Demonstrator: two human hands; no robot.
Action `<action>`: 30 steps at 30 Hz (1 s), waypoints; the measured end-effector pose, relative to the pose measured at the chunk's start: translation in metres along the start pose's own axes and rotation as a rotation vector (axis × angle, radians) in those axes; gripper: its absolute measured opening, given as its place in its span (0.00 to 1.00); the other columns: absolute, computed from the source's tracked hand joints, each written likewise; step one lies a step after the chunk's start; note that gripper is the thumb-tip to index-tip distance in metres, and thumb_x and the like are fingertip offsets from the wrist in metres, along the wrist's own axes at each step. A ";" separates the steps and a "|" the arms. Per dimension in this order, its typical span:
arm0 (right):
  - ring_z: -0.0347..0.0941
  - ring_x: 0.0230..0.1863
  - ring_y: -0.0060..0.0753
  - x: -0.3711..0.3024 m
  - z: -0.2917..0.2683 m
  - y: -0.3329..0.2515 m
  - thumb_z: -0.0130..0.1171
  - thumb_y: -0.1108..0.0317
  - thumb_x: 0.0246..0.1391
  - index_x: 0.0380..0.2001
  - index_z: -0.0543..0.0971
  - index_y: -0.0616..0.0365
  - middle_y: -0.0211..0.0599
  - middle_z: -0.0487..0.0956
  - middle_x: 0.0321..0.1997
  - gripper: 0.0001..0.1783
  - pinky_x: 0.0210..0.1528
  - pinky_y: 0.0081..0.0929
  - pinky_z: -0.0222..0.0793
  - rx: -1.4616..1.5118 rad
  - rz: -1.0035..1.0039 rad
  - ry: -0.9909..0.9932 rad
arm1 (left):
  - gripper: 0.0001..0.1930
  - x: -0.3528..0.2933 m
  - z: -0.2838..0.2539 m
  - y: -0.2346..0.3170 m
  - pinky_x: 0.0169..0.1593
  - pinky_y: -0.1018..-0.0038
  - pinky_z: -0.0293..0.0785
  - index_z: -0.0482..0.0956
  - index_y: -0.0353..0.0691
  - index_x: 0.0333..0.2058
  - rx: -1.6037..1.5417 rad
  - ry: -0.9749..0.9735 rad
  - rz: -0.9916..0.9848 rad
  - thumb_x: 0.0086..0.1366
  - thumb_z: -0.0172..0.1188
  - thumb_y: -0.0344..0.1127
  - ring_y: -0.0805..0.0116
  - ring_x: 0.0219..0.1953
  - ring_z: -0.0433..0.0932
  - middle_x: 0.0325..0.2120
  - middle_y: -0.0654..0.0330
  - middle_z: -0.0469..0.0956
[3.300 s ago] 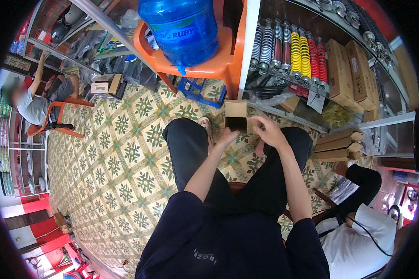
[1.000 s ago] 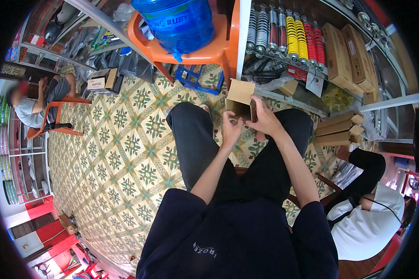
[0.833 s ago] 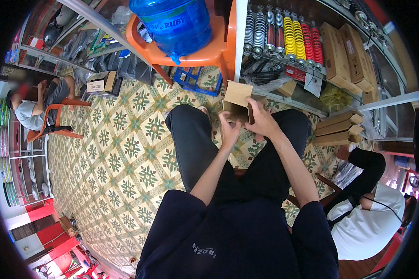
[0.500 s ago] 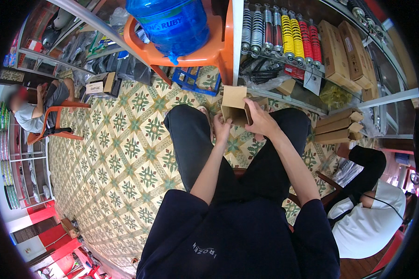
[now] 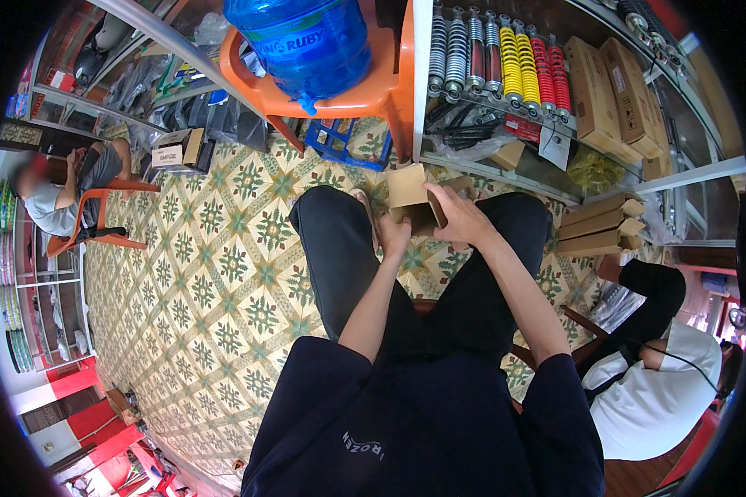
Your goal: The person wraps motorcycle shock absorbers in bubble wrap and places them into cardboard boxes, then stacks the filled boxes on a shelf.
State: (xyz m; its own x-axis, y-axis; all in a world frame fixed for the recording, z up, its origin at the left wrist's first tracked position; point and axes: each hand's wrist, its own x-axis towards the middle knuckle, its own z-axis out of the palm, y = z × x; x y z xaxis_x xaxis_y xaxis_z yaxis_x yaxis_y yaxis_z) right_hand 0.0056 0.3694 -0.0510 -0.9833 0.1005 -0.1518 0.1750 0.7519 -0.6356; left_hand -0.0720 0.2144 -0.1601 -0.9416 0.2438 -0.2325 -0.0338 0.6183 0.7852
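Observation:
Between my knees I hold a brown cardboard box (image 5: 423, 217), its near end open toward me and a flap (image 5: 407, 185) standing up at the top. My left hand (image 5: 394, 234) grips the box's left side, fingers closed on its edge. On the other side my right hand (image 5: 460, 215) is closed on the right wall, its index finger and thumb at the upper edge near the flap. The inside of the box is dark, and whether anything lies in it cannot be made out.
Shock absorbers (image 5: 510, 66) line a glass cabinet ahead, beside long cartons (image 5: 601, 99). An orange chair (image 5: 381, 74) bears a blue water jug (image 5: 307, 50). Folded cardboard boxes (image 5: 601, 224) lie at right, near a seated person (image 5: 655, 389). Another person (image 5: 50, 199) sits far left.
The flap has tilted and swung slightly toward me. My right hand has shifted a little left and down along the box edge toward the flap; the left hand still grips the side.

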 end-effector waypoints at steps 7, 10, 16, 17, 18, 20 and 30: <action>0.68 0.52 0.61 0.005 0.012 0.016 0.57 0.78 0.38 0.64 0.54 0.44 0.56 0.68 0.52 0.46 0.52 0.48 0.67 -0.052 0.087 -0.019 | 0.12 0.000 -0.006 0.008 0.40 0.64 0.73 0.79 0.32 0.35 -0.082 -0.056 0.019 0.53 0.59 0.32 0.50 0.33 0.80 0.26 0.45 0.80; 0.68 0.52 0.60 0.010 0.021 0.022 0.54 0.81 0.38 0.63 0.55 0.48 0.57 0.68 0.52 0.45 0.52 0.48 0.67 -0.048 0.140 0.013 | 0.21 0.001 -0.003 0.004 0.49 0.59 0.70 0.73 0.29 0.46 -0.084 -0.251 0.040 0.54 0.58 0.33 0.46 0.44 0.77 0.39 0.40 0.77; 0.66 0.55 0.60 0.011 0.026 0.020 0.51 0.84 0.41 0.61 0.56 0.52 0.59 0.67 0.55 0.40 0.54 0.47 0.66 -0.003 0.061 0.071 | 0.46 -0.019 -0.044 0.023 0.64 0.61 0.56 0.38 0.20 0.62 0.015 -0.127 0.276 0.57 0.60 0.36 0.39 0.61 0.59 0.60 0.32 0.54; 0.66 0.55 0.60 0.012 0.028 0.021 0.50 0.84 0.42 0.59 0.58 0.52 0.59 0.67 0.56 0.38 0.55 0.47 0.66 0.008 0.049 0.078 | 0.45 -0.024 -0.056 0.026 0.63 0.61 0.57 0.39 0.22 0.63 -0.014 -0.078 0.360 0.57 0.60 0.35 0.40 0.61 0.60 0.60 0.34 0.53; 0.66 0.55 0.60 0.013 0.028 0.021 0.50 0.84 0.42 0.59 0.58 0.52 0.59 0.67 0.56 0.38 0.55 0.47 0.66 0.005 0.052 0.072 | 0.44 -0.030 -0.083 0.032 0.62 0.61 0.60 0.39 0.25 0.64 -0.131 -0.124 0.411 0.58 0.59 0.32 0.43 0.61 0.61 0.61 0.37 0.53; 0.67 0.53 0.60 0.009 0.029 0.017 0.50 0.83 0.43 0.55 0.64 0.51 0.57 0.68 0.54 0.32 0.52 0.48 0.66 0.069 0.167 0.079 | 0.37 -0.055 -0.144 0.069 0.57 0.66 0.66 0.47 0.33 0.65 -0.610 -0.218 0.299 0.60 0.56 0.26 0.53 0.58 0.65 0.58 0.45 0.59; 0.71 0.43 0.62 0.010 0.057 0.020 0.52 0.77 0.45 0.41 0.73 0.56 0.52 0.70 0.43 0.17 0.42 0.49 0.70 -0.109 0.199 0.140 | 0.15 0.019 -0.178 -0.196 0.36 0.73 0.73 0.72 0.35 0.44 -0.212 0.042 -0.042 0.58 0.56 0.31 0.67 0.32 0.77 0.34 0.56 0.77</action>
State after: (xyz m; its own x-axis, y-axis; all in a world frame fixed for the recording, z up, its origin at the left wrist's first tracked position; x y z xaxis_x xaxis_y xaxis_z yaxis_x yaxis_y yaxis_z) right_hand 0.0025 0.3484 -0.1084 -0.9287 0.3371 -0.1543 0.3666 0.7732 -0.5174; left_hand -0.1428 -0.0348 -0.2163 -0.9509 0.1867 -0.2468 -0.1390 0.4550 0.8796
